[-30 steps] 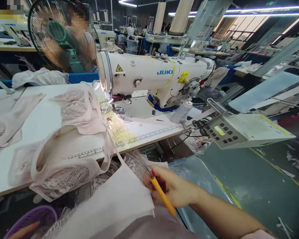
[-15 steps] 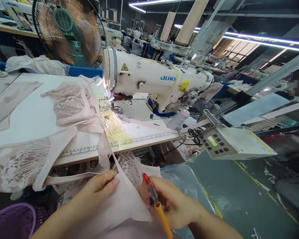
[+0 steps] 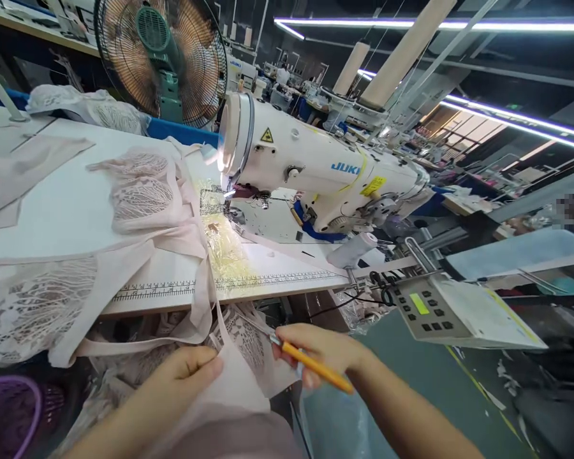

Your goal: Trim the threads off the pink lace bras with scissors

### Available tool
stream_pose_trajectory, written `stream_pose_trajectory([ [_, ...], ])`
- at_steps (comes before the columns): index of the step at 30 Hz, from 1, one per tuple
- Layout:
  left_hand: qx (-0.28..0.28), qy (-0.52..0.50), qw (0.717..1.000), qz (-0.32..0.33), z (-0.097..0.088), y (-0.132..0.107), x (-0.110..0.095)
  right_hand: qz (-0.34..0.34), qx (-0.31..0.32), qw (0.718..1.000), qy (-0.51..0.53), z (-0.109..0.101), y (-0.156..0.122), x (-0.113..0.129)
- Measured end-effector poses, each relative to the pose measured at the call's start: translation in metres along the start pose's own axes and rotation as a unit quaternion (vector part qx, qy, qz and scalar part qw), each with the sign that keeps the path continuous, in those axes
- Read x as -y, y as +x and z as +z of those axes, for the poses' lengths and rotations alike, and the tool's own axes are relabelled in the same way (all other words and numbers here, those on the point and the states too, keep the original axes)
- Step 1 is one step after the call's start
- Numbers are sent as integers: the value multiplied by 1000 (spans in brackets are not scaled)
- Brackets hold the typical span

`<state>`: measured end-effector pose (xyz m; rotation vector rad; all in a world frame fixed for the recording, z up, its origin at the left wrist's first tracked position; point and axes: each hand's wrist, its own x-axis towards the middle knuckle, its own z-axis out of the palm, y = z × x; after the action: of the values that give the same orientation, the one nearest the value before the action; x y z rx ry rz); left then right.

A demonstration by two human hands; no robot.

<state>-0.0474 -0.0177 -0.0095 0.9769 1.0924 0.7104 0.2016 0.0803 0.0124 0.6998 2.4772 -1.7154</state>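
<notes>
My left hand [image 3: 184, 376] pinches the edge of a pale pink fabric piece [image 3: 236, 389] near a narrow strap running up to the table edge. My right hand [image 3: 316, 354] is closed around a slim orange-handled tool [image 3: 318, 366] with a metal end; its exact kind is unclear. The metal end points left, by a lace bra cup [image 3: 249, 338] below the table edge. Some of my right fingers are hidden behind the tool and fabric. More pale pink lace bra pieces [image 3: 143, 197] lie on the white table [image 3: 52, 236], joined in a trailing strip.
A white sewing machine [image 3: 310, 156] stands beyond my hands, its needle area lit. A control box [image 3: 459, 312] and a thread cone [image 3: 351, 250] are to the right. A fan [image 3: 162, 57] stands behind the table. At lower left is a purple basket [image 3: 9, 414].
My right hand has turned the tool flatter, and its red tip no longer shows. The fabric between my hands has shifted left. The view has swung slightly, moving the machine rightward.
</notes>
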Motion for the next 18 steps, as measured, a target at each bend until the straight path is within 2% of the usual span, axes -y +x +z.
stream_pose_trajectory([
  [4, 28, 66, 997, -9, 4, 1, 2, 47, 116, 989, -81, -37, 15, 2],
  [8, 44, 81, 996, -17, 2, 2, 4, 86, 176, 973, -121, -51, 35, 23],
  [14, 46, 85, 995, -19, -1, 0, 5, 120, 203, 948, -212, -58, 58, 50],
  [18, 44, 87, 995, -21, -6, -1, 10, 136, 164, 950, -230, -62, 64, 51],
])
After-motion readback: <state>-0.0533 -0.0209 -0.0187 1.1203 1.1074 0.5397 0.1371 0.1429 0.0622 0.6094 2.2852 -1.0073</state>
